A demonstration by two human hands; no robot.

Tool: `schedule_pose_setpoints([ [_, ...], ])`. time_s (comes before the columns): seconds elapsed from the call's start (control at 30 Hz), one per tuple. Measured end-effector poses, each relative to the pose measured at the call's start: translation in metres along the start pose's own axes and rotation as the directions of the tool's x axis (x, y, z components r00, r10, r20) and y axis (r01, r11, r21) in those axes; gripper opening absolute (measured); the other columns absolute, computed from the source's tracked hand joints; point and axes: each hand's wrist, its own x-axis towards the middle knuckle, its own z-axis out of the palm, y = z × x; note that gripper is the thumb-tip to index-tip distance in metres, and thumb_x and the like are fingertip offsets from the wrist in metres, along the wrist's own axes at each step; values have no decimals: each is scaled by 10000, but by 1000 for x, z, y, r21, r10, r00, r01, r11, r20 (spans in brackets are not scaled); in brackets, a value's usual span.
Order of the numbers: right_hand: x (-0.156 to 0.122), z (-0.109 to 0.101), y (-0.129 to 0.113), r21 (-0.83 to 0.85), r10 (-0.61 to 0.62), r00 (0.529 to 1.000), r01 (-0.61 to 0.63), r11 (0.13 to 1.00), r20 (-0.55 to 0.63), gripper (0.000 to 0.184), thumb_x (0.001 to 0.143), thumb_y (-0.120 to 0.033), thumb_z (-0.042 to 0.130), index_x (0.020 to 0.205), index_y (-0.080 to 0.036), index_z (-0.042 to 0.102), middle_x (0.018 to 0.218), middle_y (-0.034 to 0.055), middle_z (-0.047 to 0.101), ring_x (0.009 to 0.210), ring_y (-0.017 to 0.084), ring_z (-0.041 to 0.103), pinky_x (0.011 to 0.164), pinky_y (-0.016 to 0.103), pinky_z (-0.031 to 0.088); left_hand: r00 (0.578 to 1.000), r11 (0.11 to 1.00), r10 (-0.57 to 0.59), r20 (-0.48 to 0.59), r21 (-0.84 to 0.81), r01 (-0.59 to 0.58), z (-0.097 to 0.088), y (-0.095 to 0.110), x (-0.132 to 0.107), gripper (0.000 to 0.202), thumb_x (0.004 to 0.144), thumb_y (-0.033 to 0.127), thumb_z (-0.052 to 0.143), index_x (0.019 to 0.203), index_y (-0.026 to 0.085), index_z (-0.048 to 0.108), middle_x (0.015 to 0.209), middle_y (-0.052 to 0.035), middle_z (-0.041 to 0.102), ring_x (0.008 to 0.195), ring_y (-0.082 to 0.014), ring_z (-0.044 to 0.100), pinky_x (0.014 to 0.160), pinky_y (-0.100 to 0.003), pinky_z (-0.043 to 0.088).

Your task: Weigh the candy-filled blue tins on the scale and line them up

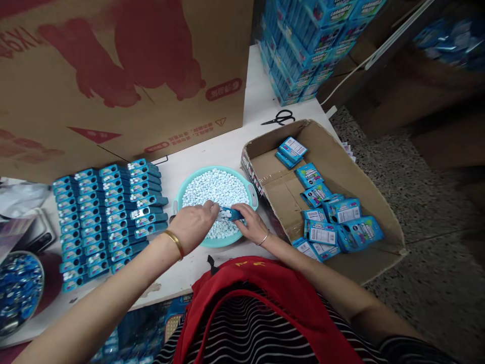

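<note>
Over a turquoise basin [179,198] of small pale candies [215,184], my two hands work close together. My right hand [250,225] grips a small blue candy box [235,215] between thumb and fingers. My left hand [197,222], wearing a gold bangle, is closed right beside the box's end. Several white candies [224,213] show between the hands. Whatever the left fingers pinch is mostly hidden by the hand. To the left stand rows of small blue boxes [113,212], their ends turned up, with white candies visible in the openings.
A cardboard tray [280,189] with several blue packs [322,232] is on the right. Black scissors [280,118] lie behind it. A large carton [151,65] blocks the back left; stacked blue packs [303,50] stand at the back. A metal bowl [41,273] sits far left.
</note>
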Motion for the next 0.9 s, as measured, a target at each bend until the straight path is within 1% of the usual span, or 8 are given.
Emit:
schedule_pose_setpoints([
  [0.1, -1, 1, 1, 1, 0, 1000, 0, 1000, 0, 396, 828, -154, 494, 1219, -215, 506, 1146, 116, 593, 1099, 247, 535, 960, 450, 456, 999, 997, 15, -42, 71, -12, -7, 11, -3, 270, 886, 61, 310, 1019, 155, 525, 883, -87, 569, 659, -169, 576, 581, -295, 417],
  [0.17, -1, 1, 3, 4, 0, 1000, 0, 1000, 2, 388, 834, -154, 493, 1217, -218, 504, 1148, 115, 594, 1099, 242, 537, 961, 444, 457, 999, 992, 29, -17, 120, -26, -9, 11, -5, 262, 884, 59, 328, 1004, 156, 540, 883, -86, 576, 694, -180, 581, 597, -300, 421],
  [0.27, -1, 1, 6, 7, -5, 1000, 5, 1000, 5, 373, 843, -158, 495, 1212, -212, 502, 1147, 121, 594, 1106, 242, 536, 966, 447, 452, 999, 994, 38, 22, 101, -40, -6, 3, -7, 230, 885, 72, 368, 960, 163, 565, 861, -84, 583, 743, -204, 578, 636, -321, 433],
  [0.4, -1, 2, 12, 15, -9, 1000, 8, 1000, 20, 377, 843, -156, 502, 1215, -215, 495, 1157, 123, 588, 1124, 247, 529, 975, 463, 443, 998, 994, 68, -10, 85, -67, 6, -11, -10, 217, 895, 92, 387, 989, 176, 564, 874, -76, 585, 757, -202, 563, 652, -322, 433],
  [0.6, 1, 5, 16, 51, -4, 999, 2, 999, 37, 377, 841, -156, 502, 1213, -214, 495, 1157, 116, 591, 1136, 241, 528, 995, 459, 432, 993, 992, 112, -39, 57, -109, 16, -16, -13, 234, 892, 87, 399, 1040, 169, 560, 913, -82, 594, 782, -207, 567, 671, -330, 446],
  [0.7, 2, 5, 18, 86, 11, 1000, -13, 996, 25, 395, 833, -150, 505, 1222, -218, 488, 1167, 107, 593, 1139, 235, 536, 1022, 467, 408, 994, 996, 84, -73, -28, -86, 20, -27, -17, 259, 903, 118, 392, 1097, 187, 549, 921, -74, 593, 802, -203, 574, 680, -321, 458],
  [0.8, 1, 5, 19, 120, 38, 999, -39, 992, 9, 411, 836, -157, 508, 1240, -222, 472, 1189, 101, 593, 1143, 227, 546, 1017, 452, 416, 994, 975, 6, -111, -221, -31, 37, -50, -15, 286, 926, 207, 394, 1196, 208, 488, 1034, -72, 578, 897, -193, 579, 738, -303, 470],
  [0.9, -1, 0, 19, 142, 72, 997, -71, 987, -3, 427, 847, -164, 511, 1265, -230, 455, 1228, 101, 582, 1161, 221, 546, 1003, 424, 434, 986, 940, -168, 24, -298, 167, 71, -75, -2, 239, 902, 188, 404, 1110, 152, 516, 1076, -107, 557, 942, -214, 574, 793, -331, 466],
])
